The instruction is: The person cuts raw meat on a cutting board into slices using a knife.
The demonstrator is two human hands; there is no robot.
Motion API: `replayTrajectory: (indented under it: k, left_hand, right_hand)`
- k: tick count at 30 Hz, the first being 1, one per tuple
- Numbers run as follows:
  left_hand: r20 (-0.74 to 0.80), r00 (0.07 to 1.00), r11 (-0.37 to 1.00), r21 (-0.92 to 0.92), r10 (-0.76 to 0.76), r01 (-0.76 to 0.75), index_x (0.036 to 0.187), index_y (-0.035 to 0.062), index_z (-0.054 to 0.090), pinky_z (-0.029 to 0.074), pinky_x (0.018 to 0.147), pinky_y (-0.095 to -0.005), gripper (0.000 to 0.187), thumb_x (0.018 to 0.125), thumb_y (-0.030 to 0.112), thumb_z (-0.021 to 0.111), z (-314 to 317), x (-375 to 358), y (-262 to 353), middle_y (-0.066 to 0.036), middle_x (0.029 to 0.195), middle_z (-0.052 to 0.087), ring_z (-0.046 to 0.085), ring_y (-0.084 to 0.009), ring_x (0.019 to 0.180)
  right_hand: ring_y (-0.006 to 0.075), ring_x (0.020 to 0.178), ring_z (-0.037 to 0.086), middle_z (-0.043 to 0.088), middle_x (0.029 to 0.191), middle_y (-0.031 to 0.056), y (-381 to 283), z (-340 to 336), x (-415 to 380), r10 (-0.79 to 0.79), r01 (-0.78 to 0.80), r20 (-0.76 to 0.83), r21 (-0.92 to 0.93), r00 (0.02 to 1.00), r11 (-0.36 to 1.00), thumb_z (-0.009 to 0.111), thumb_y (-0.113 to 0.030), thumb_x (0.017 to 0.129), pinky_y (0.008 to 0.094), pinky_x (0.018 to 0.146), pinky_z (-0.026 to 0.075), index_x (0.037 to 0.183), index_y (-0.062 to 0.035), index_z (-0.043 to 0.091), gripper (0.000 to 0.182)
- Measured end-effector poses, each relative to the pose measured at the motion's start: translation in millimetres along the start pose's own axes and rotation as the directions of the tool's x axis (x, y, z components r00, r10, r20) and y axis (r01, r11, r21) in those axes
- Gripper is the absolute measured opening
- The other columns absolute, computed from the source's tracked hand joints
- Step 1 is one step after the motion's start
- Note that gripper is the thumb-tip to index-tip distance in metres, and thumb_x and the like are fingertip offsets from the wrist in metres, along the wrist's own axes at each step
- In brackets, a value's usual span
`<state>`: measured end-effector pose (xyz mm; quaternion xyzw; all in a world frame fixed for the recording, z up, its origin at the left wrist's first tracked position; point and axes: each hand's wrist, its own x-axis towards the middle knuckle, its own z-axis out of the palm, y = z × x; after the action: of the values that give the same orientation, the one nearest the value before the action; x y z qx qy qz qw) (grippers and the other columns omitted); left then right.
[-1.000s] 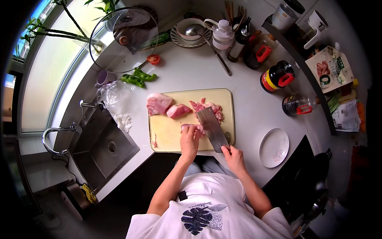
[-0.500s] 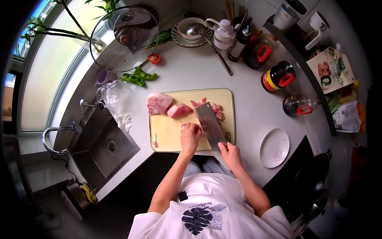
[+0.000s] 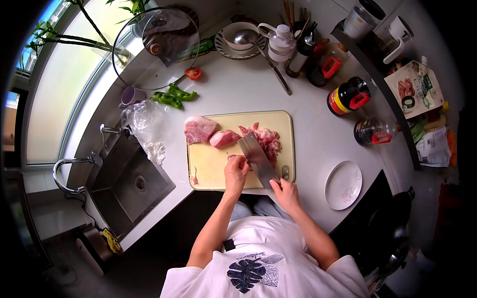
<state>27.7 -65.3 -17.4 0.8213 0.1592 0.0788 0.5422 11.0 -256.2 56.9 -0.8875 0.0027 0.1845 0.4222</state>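
A cream cutting board (image 3: 211,171) lies on the counter in front of me. My right hand (image 3: 286,193) is closed round the handle of a cleaver (image 3: 259,161), whose broad blade slants up and left over the board. Just left of the blade, my left hand (image 3: 236,173) has its fingers curled onto a small piece of raw meat, mostly hidden beneath them. Cut meat (image 3: 269,141) is heaped past the blade at the board's upper right. Toward the upper left lie a large chunk of meat (image 3: 199,129) and a smaller chunk (image 3: 223,138). A scrap (image 3: 195,176) rests at lower left.
A white oval plate (image 3: 343,185) stands right of the board, near the dark stove (image 3: 367,218). The sink (image 3: 117,201) is at left. Green peppers (image 3: 169,99), a tomato half (image 3: 193,73) and a plastic bag (image 3: 144,121) lie behind; sauce bottles (image 3: 343,99) line the right.
The cleaver blade has shifted left and its tip has dropped nearer my left hand, uncovering more of the cut meat. My right hand has moved slightly left; the left fingers have shifted a little.
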Motion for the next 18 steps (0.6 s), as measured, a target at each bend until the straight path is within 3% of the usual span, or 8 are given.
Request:
replayTrajectory:
  k: [1, 5, 7, 10, 12, 15, 16, 18]
  left_hand:
    - [-0.011, 0.999, 0.996, -0.081, -0.04, 0.039, 0.092, -0.0007, 0.063, 0.05, 0.064, -0.034, 0.009, 0.083, -0.004, 0.066, -0.2, 0.3, 0.2, -0.011, 0.079, 0.058, 0.059, -0.0234, 0.064]
    - [0.011, 1.0, 0.999, -0.036, -0.008, 0.009, 0.094, 0.0002, 0.062, 0.051, 0.066, -0.035, 0.012, 0.084, -0.006, 0.064, -7.5, -2.5, 12.2, -0.011, 0.082, 0.058, 0.059, -0.0242, 0.067]
    - [0.025, 0.994, 0.992, 0.068, 0.107, -0.109, 0.094, -0.0002, 0.06, 0.051, 0.065, -0.0287, 0.014, 0.084, -0.01, 0.063, -10.0, -3.9, 14.4, -0.008, 0.085, 0.056, 0.058, -0.016, 0.07]
    - [0.014, 0.982, 0.979, 0.084, 0.187, -0.188, 0.093, -0.0003, 0.059, 0.051, 0.064, -0.0287, 0.016, 0.082, -0.011, 0.064, -11.7, -5.2, 12.2, -0.009, 0.086, 0.056, 0.058, -0.0176, 0.07]
    - [0.022, 0.984, 0.982, 0.061, 0.177, -0.178, 0.093, -0.0005, 0.059, 0.051, 0.065, -0.0286, 0.016, 0.083, -0.011, 0.064, -12.7, -5.2, 10.3, -0.009, 0.087, 0.057, 0.058, -0.0173, 0.07]
    - [0.019, 0.988, 0.989, 0.011, 0.15, -0.151, 0.094, -0.0009, 0.059, 0.051, 0.065, -0.0285, 0.015, 0.083, -0.011, 0.063, -14.7, -1.8, 5.0, -0.009, 0.089, 0.059, 0.058, -0.0167, 0.07]
    - [0.014, 0.991, 0.991, -0.018, 0.133, -0.133, 0.095, -0.0011, 0.059, 0.051, 0.065, -0.0285, 0.015, 0.084, -0.011, 0.063, -14.2, -1.7, 3.4, -0.009, 0.09, 0.059, 0.058, -0.0165, 0.071]
    - [0.023, 0.994, 0.993, -0.036, 0.11, -0.109, 0.095, -0.0011, 0.059, 0.051, 0.065, -0.0281, 0.015, 0.084, -0.01, 0.063, -14.0, -1.9, 0.2, -0.009, 0.089, 0.06, 0.059, -0.0165, 0.072]
  right_hand:
    - [0.0453, 0.07, 0.062, 0.062, 0.072, 0.026, 3.0, -3.2, -3.5, 0.0, 0.0, 0.002, -0.001, 1.0, 1.0, 0.063, -0.026, 0.096, 0.0472, 0.058, 0.046, 0.084, 0.0036, 0.062, 0.032]
    - [0.0443, 0.069, 0.063, 0.061, 0.072, 0.0262, 3.6, -5.7, -2.6, 0.034, -0.034, 0.052, -0.001, 0.998, 0.999, 0.063, -0.028, 0.096, 0.0467, 0.058, 0.047, 0.083, 0.0038, 0.062, 0.034]
    - [0.044, 0.068, 0.063, 0.062, 0.073, 0.0265, -5.1, -0.9, 12.8, 0.024, -0.025, 0.051, 0.011, 0.998, 1.0, 0.063, -0.028, 0.096, 0.0462, 0.058, 0.047, 0.084, 0.0038, 0.063, 0.034]
    - [0.0435, 0.069, 0.064, 0.063, 0.074, 0.0264, -15.7, 8.4, 34.7, -0.005, 0.002, 0.03, 0.094, 1.0, 0.996, 0.063, -0.029, 0.096, 0.0458, 0.059, 0.048, 0.089, 0.0034, 0.066, 0.033]
    - [0.0307, 0.052, 0.058, 0.057, 0.06, 0.0196, -5.4, 18.8, 44.0, -0.07, 0.07, -0.002, 0.124, 0.998, 0.99, 0.065, -0.031, 0.095, 0.0399, 0.053, 0.044, 0.088, 0.0024, 0.067, 0.034]
    - [0.0298, 0.052, 0.06, 0.057, 0.06, 0.0194, 18.6, 13.4, 26.7, -0.137, 0.137, -0.01, 0.044, 0.991, 0.99, 0.066, -0.031, 0.094, 0.0399, 0.053, 0.045, 0.083, 0.0022, 0.066, 0.035]
    - [0.0298, 0.052, 0.06, 0.057, 0.06, 0.0194, 23.2, 5.5, 18.3, -0.136, 0.136, -0.008, 0.04, 0.991, 0.99, 0.066, -0.031, 0.094, 0.0399, 0.053, 0.045, 0.083, 0.0022, 0.066, 0.035]
    - [0.0435, 0.069, 0.065, 0.064, 0.072, 0.0251, 27.5, -12.6, 0.3, -0.002, 0.006, 0.123, -0.034, 0.992, 0.999, 0.065, -0.032, 0.094, 0.0474, 0.06, 0.049, 0.089, 0.0019, 0.067, 0.034]
